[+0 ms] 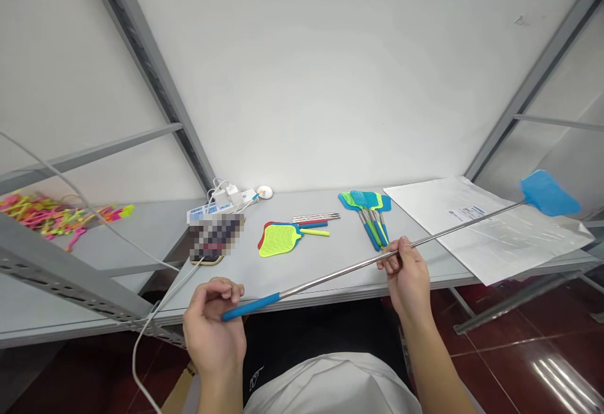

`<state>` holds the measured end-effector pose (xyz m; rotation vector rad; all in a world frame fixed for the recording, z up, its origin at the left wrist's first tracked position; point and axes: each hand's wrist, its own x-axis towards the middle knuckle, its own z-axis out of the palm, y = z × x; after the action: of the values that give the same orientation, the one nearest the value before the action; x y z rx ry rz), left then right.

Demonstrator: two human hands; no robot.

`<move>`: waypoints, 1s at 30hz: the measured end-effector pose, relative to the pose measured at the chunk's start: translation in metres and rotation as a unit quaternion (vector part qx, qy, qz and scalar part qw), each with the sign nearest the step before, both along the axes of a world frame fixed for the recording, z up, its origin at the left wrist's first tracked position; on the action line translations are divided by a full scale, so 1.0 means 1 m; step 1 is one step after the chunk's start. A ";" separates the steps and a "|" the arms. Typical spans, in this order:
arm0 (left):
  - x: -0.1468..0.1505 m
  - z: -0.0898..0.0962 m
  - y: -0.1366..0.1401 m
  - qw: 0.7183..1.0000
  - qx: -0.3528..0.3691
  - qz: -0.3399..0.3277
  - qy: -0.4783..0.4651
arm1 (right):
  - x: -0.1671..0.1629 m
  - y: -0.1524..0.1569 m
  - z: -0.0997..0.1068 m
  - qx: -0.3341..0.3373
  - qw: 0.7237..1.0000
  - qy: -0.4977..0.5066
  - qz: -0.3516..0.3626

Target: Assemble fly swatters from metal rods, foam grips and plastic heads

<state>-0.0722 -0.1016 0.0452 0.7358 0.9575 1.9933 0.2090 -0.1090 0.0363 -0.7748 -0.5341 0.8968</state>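
Observation:
A long fly swatter with a blue head, a metal telescopic rod and a blue handle stretches across the front of the shelf, its head high at the right. My right hand pinches the rod near its middle. The handle's end touches the palm of my left hand, whose fingers are half curled and not wrapped round it. Beyond my right hand lies a bunch of collapsed fly swatters with blue and green handles. Loose swatter heads, yellow on top, lie left of centre, beside several metal rods.
A large white plastic mailer with a label covers the right side and overhangs the front edge. At left are a power strip, a blurred-out phone and a white cable. Colourful small pieces lie past the grey upright.

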 end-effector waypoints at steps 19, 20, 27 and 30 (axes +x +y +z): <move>0.052 -0.001 -0.031 0.989 0.000 -0.074 0.132 | -0.059 -0.015 0.005 0.046 0.981 -0.075 0.172; 0.054 0.000 -0.033 0.988 -0.002 -0.073 0.135 | -0.061 -0.016 0.005 0.052 0.979 -0.078 0.183; 0.070 -0.006 -0.035 0.954 -0.048 -0.185 0.232 | -0.069 -0.021 0.003 0.047 0.958 -0.162 0.230; 0.057 -0.005 -0.028 0.895 -0.091 -0.265 0.348 | -0.058 -0.020 0.007 0.038 0.939 -0.253 0.230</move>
<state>-0.0152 -0.1297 0.0401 1.4727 1.1585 1.1427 0.1510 -0.1293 0.0431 -0.8260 -1.2356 1.0998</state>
